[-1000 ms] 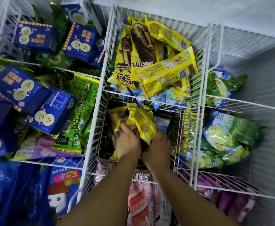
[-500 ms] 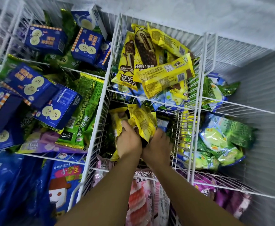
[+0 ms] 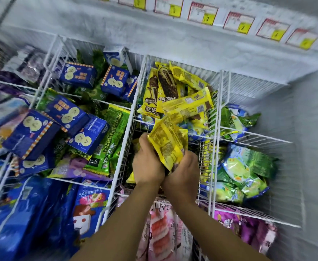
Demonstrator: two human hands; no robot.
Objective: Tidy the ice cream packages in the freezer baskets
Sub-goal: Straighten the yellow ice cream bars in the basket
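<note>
Yellow ice cream packets [image 3: 168, 146] sit bunched in both hands at the centre of the frame, above the middle compartment of the centre wire basket [image 3: 126, 132]. The left hand [image 3: 147, 162] curls round the bundle's left edge. The right hand [image 3: 182, 172] clasps its lower end, fingers closed on the wrappers, and the two hands touch each other. Just above, in the upper-centre compartment, lies a loose pile of matching yellow packets [image 3: 180, 98], some lengthwise, some crosswise. Blue boxes [image 3: 79, 117] fill the left baskets, green packets [image 3: 246, 166] the right, and pink packets [image 3: 160, 232] the bottom centre. The step in hand looks like gathering strays of one kind. Next, I judge, the bundle wants carrying into that upper compartment and laying on the pile, ends aligned, without snagging wrappers on the wire.
</note>
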